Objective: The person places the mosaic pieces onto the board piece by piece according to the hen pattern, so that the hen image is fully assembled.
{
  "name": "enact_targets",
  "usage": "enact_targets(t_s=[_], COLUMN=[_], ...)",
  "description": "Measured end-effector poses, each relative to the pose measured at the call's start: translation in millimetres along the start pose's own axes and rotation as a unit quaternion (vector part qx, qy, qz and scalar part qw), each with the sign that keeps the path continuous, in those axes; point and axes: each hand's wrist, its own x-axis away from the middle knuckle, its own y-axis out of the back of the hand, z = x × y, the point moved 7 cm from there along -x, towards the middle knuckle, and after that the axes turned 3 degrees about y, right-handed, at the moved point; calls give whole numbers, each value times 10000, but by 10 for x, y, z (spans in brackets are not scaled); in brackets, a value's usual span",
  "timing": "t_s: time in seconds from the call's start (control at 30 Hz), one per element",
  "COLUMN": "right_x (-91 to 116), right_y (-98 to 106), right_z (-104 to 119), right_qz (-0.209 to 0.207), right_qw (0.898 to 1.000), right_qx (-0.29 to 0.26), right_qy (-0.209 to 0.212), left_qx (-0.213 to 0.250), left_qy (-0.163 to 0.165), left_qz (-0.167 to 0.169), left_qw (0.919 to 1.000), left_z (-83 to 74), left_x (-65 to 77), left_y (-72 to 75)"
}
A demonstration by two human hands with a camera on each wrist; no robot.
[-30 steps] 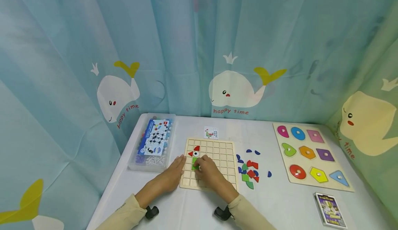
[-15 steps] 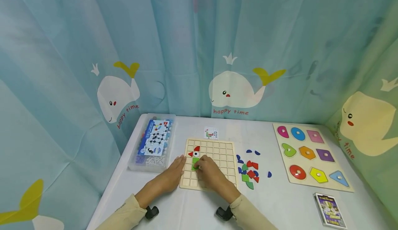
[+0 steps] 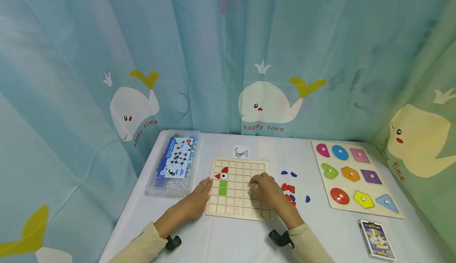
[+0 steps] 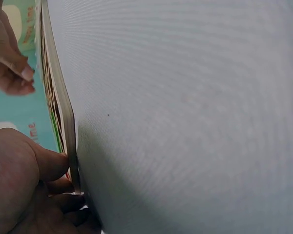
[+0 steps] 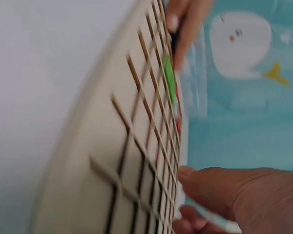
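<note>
A wooden grid board lies on the white table. Near its upper left sit two red pieces, an eye tile and, below that, two green squares one above the other. My left hand lies along the board's left edge with fingers extended; in the left wrist view its thumb touches the board's side. Over the board's right half hovers my right hand, fingers loosely bent and nothing visible in them. It hides part of the loose pieces beside the board.
Right of the board lie loose red pieces and blue half circles. A small pattern card is behind the board. At left stands a plastic case; at right are a shape puzzle and a boxed card deck.
My right hand has left the green squares and moved right across the board toward the loose pieces. Both green squares now show fully. The left hand has stayed in place.
</note>
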Motion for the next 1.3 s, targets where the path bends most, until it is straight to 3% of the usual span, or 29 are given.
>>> enact_targets(t_s=[0.2,0.4,0.8,1.3], right_x=[127,209,193,269], right_y=[301,360,427,425], right_z=[-428,-655,-744,-845], right_qz=[-52,72,-260,-24], right_qw=[9947,9853,9887,9923], right_qx=[260,822,929,393], right_qy=[-991,-1496,-1145,-1172], left_qx=[-74,-74,-28,30], left_qy=[74,70,82,134], left_qz=[79,105,74,96], left_qw=[9999,9999,9999,9999], left_z=[-2,-14,-15,-35], left_x=[-1,14,12,17], left_y=[9,7,14,23])
